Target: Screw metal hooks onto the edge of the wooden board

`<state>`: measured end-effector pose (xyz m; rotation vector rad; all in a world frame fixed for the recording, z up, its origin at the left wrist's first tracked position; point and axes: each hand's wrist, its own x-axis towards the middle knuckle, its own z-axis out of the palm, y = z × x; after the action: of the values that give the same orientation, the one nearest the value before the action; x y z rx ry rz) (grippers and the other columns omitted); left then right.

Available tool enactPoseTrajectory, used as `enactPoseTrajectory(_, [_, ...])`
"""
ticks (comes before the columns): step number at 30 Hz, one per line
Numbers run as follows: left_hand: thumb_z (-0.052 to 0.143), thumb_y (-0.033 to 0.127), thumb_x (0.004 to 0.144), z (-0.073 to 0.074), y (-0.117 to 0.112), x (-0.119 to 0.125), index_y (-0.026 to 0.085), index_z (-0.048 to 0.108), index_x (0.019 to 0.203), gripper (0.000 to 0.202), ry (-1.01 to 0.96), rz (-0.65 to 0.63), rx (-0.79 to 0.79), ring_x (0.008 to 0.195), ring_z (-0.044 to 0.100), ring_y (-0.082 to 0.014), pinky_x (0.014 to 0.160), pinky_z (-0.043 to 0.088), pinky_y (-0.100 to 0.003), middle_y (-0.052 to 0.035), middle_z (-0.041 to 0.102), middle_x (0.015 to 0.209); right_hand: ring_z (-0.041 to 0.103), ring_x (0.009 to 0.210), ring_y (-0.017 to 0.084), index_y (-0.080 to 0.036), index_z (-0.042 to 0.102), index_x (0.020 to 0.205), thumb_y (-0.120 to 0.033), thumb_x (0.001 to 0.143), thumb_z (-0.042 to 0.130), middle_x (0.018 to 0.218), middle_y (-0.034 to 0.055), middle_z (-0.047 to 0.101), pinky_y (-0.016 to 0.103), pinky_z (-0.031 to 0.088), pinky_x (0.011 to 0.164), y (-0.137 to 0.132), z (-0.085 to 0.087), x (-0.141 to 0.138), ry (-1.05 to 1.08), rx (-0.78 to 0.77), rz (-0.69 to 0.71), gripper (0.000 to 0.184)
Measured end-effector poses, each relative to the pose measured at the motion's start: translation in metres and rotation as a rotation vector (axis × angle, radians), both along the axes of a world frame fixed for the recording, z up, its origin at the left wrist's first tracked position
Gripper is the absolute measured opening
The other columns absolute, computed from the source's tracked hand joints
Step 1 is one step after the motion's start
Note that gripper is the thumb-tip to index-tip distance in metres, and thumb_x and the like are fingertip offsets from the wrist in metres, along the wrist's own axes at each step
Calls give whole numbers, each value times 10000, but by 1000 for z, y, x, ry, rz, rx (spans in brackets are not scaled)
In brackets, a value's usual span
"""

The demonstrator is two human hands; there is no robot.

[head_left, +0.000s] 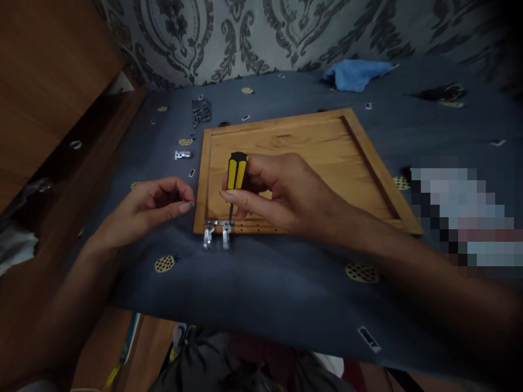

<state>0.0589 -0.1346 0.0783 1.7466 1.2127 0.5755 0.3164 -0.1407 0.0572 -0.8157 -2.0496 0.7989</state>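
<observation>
My right hand [273, 188] grips a yellow and black screwdriver [237, 171], held upright over the near left edge of a framed wooden panel [281, 158]. The tip of its shaft meets a silver metal hook [226, 235] on that edge. A second metal hook [208, 235] sits just left of it, and both curl out past the panel's edge. A row of small dark holes runs along the edge to the right. Left of the panel, my left hand [161, 204] pinches thumb and forefinger together around something tiny, too small to name.
A loose metal hook [182, 155] lies left of the panel, with several more metal pieces [201, 111] behind it. Toward the back are a blue cloth [355, 74] and a dark object [443, 93]. A wooden cabinet [61, 65] stands at left; a blurred patch covers the right side.
</observation>
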Motion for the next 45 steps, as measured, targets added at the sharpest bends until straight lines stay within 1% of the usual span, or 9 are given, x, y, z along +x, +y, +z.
enactPoseTrajectory(8, [696, 410, 905, -15, 1, 12, 232, 648, 880, 186, 55, -208, -28, 817, 667, -204, 754, 563, -334, -26, 693, 866, 607, 782, 168, -219, 569, 842, -337, 1028, 622, 815, 10, 647, 292, 467, 689, -2, 1, 1, -18, -13, 4, 226])
enactPoseTrajectory(14, [652, 327, 944, -21, 0, 22, 211, 681, 947, 120, 109, -337, 54, 868, 707, -203, 799, 566, -315, -23, 748, 905, 609, 778, 162, -214, 580, 835, -300, 1010, 641, 805, 6, 656, 279, 465, 686, -1, 2, 1, -12, -24, 6, 204])
enactPoseTrajectory(20, [598, 307, 942, -23, 1, 36, 218, 702, 957, 138, 182, -320, 214, 803, 698, -201, 724, 520, -318, -16, 762, 893, 603, 736, 151, -215, 564, 838, -318, 1024, 620, 784, 7, 646, 277, 451, 655, 0, 3, 1, -8, -35, 34, 220])
enactPoseTrajectory(25, [554, 367, 953, -24, 9, 39, 203, 683, 895, 217, 196, -259, 269, 673, 634, -183, 615, 449, -308, -8, 705, 767, 595, 731, 161, -217, 549, 814, -394, 1026, 621, 777, 13, 642, 293, 450, 650, 1, 1, 1, 6, 6, 21, 285])
enactPoseTrajectory(30, [541, 403, 1008, -15, 6, 29, 221, 685, 1013, 232, 153, -208, 301, 852, 682, -202, 768, 510, -326, -14, 734, 906, 587, 736, 162, -220, 556, 819, -396, 1027, 623, 806, 15, 657, 294, 443, 643, 1, 0, 0, 17, 36, 14, 281])
enactPoseTrajectory(32, [578, 481, 1009, -14, 1, 25, 229, 687, 1028, 276, 155, -220, 273, 862, 676, -204, 778, 517, -334, -18, 733, 935, 591, 734, 164, -214, 574, 837, -399, 1028, 620, 810, 18, 664, 295, 445, 640, 1, 0, 0, 12, 29, 12, 270])
enactPoseTrajectory(37, [699, 722, 869, -26, -20, 20, 256, 687, 1138, 538, 312, -275, 392, 1033, 644, -283, 878, 514, -423, -61, 719, 1100, 614, 752, 175, -215, 593, 865, -388, 1025, 613, 817, 23, 684, 299, 472, 661, 0, 0, 1, -10, -20, 15, 237])
enactPoseTrajectory(41, [677, 727, 879, -35, -31, 20, 242, 669, 1176, 568, 411, -312, 432, 1123, 603, -318, 942, 488, -474, -85, 701, 1217, 624, 747, 182, -214, 597, 861, -373, 1013, 627, 800, 28, 681, 308, 478, 663, 1, 0, 1, -9, -34, 7, 222])
enactPoseTrajectory(45, [664, 685, 916, -40, -32, 20, 229, 662, 1131, 504, 433, -317, 465, 1086, 593, -302, 925, 472, -463, -76, 700, 1186, 630, 742, 192, -208, 613, 872, -365, 1009, 633, 806, 36, 693, 319, 485, 656, 1, 0, 0, -10, -48, -8, 210])
